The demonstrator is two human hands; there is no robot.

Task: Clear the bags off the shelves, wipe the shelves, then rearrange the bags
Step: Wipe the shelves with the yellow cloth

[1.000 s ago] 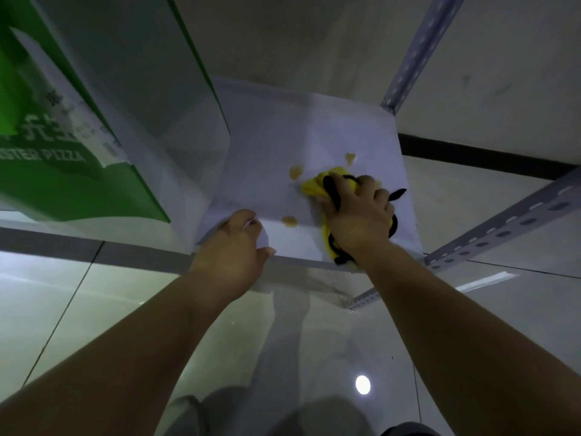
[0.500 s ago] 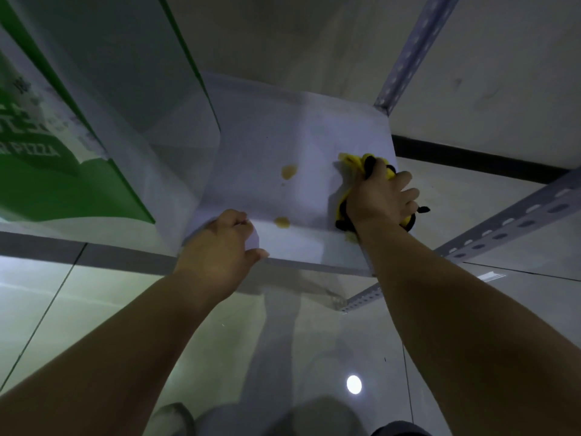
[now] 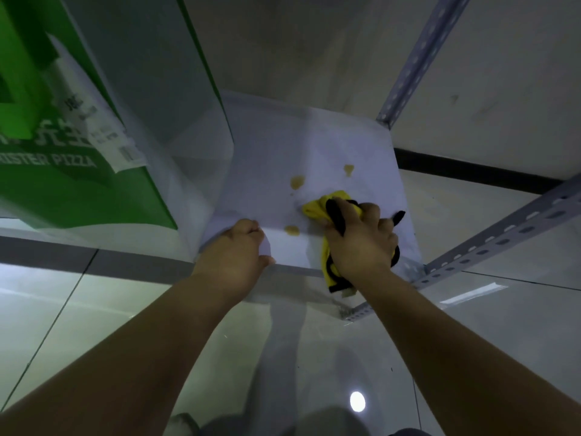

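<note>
The right hand (image 3: pixel 361 243) clutches a yellow and black cloth (image 3: pixel 317 207), pressing it to the white shelf (image 3: pixel 283 146) near the shelf's front right corner. The left hand (image 3: pixel 234 259) curls over the shelf's front edge. Yellowish stains (image 3: pixel 297 182) dot the shelf beside the cloth. A green bag (image 3: pixel 78 190) stands at the shelf's left end.

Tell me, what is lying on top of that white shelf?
On the shelf: three yellowish spots and a yellow-and-black cloth, gripped by the right hand. The left hand holds the front edge. Whatever lies under the cloth and hands is hidden.
</note>
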